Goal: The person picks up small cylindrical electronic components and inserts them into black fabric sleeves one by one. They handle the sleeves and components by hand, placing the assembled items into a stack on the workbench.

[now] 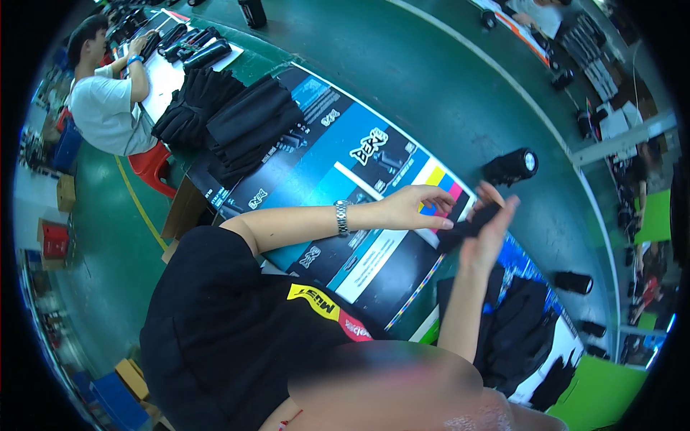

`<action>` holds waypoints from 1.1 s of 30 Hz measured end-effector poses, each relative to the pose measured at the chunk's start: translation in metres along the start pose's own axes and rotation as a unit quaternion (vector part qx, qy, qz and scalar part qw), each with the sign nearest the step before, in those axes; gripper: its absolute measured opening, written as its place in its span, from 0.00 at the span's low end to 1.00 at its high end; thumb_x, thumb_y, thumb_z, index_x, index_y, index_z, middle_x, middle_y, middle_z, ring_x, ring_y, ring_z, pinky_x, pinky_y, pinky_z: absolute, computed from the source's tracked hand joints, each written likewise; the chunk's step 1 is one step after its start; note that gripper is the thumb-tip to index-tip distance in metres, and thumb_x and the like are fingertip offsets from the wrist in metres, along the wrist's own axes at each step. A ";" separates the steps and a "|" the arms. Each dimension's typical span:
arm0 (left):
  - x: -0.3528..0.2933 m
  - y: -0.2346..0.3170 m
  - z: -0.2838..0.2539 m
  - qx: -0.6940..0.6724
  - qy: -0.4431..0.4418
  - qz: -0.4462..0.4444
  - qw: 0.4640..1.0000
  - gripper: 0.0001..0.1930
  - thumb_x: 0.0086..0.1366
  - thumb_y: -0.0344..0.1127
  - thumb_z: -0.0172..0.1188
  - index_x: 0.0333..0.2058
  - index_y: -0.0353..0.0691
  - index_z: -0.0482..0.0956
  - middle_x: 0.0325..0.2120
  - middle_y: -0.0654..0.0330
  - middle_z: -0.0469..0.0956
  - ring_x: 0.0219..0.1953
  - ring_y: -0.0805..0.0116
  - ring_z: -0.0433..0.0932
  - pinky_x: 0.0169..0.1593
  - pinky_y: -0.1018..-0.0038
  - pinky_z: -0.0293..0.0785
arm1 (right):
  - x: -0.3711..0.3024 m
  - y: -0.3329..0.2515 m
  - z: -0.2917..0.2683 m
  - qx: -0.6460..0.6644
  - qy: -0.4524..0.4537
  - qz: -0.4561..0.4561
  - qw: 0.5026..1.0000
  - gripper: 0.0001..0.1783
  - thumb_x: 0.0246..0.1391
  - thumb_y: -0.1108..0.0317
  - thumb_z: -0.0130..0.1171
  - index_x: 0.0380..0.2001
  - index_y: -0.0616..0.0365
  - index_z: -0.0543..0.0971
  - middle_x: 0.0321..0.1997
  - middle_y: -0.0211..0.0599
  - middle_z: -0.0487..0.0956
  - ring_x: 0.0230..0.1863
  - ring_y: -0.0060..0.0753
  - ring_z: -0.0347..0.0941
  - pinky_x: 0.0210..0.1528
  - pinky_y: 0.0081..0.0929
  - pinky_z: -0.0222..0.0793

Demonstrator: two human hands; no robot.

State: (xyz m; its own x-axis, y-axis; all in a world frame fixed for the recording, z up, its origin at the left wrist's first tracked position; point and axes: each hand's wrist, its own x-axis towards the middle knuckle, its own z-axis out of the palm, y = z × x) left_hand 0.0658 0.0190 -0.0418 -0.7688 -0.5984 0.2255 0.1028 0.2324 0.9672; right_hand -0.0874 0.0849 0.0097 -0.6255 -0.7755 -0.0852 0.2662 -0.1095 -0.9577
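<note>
Grasping a small black piece of fabric (466,231), the right hand (483,243) was raised above the right part of the bench (310,207), its fingers spread around the dark material. The left hand (417,207), with a silver watch (342,218) at the wrist, was just beside it, fingers loosely bent and thumb pointing to the fabric's near end; whether it pinched that edge could not be told. Printed sheets in blue and black covered the bench under both forearms. On its far left part lay a pile of black cloth pieces (253,123), and a looser black heap (519,323) lay to the right of the right forearm. Beyond the hands, a black cylinder (512,167) with a lens-like end lay on a green surface (460,93). At upper left, a seated co-worker (108,100) in a white shirt reached toward dark objects.
</note>
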 end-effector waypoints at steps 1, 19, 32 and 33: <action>-0.009 0.010 -0.002 -0.005 -0.010 -0.004 1.000 0.24 0.55 0.39 0.68 0.49 0.35 0.74 0.41 0.57 0.79 0.46 0.71 0.76 0.51 0.72 0.71 | -0.003 0.015 0.013 0.024 -0.028 0.016 0.999 0.37 0.63 0.39 0.36 0.44 0.65 0.77 0.37 0.34 0.73 0.35 0.23 0.67 0.40 0.21 0.65; -0.073 0.056 -0.103 -0.160 0.153 0.061 0.973 0.09 0.65 0.31 0.55 0.40 0.32 0.76 0.49 0.53 0.73 0.54 0.68 0.68 0.58 0.71 0.63 | -0.047 0.025 0.113 0.050 -0.171 -0.016 0.984 0.10 0.61 0.71 0.52 0.40 0.66 0.77 0.33 0.28 0.79 0.33 0.16 0.72 0.36 0.15 0.66; -0.071 0.083 -0.199 -0.391 0.061 -0.038 0.918 0.09 0.65 0.38 0.56 0.38 0.38 0.75 0.33 0.66 0.78 0.37 0.79 0.76 0.43 0.81 0.70 | -0.037 0.019 0.177 0.021 -0.327 0.008 0.945 0.11 0.62 0.71 0.46 0.44 0.63 0.74 0.43 0.35 0.76 0.43 0.24 0.73 0.48 0.20 0.67; -0.070 0.082 -0.211 -0.393 0.060 -0.026 0.917 0.10 0.67 0.38 0.52 0.39 0.38 0.73 0.33 0.65 0.78 0.36 0.78 0.77 0.41 0.80 0.72 | -0.030 0.014 0.185 0.032 -0.377 0.068 0.923 0.12 0.63 0.68 0.47 0.44 0.63 0.74 0.43 0.34 0.77 0.43 0.23 0.73 0.48 0.21 0.67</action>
State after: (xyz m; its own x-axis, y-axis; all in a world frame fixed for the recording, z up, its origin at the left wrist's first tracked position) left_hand 0.2610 -0.0823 0.0462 -0.7153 -0.6841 0.1427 0.5275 -0.3947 0.7523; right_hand 0.0703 -0.0083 0.0498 0.0983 -0.9945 0.0358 0.3633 0.0024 -0.9317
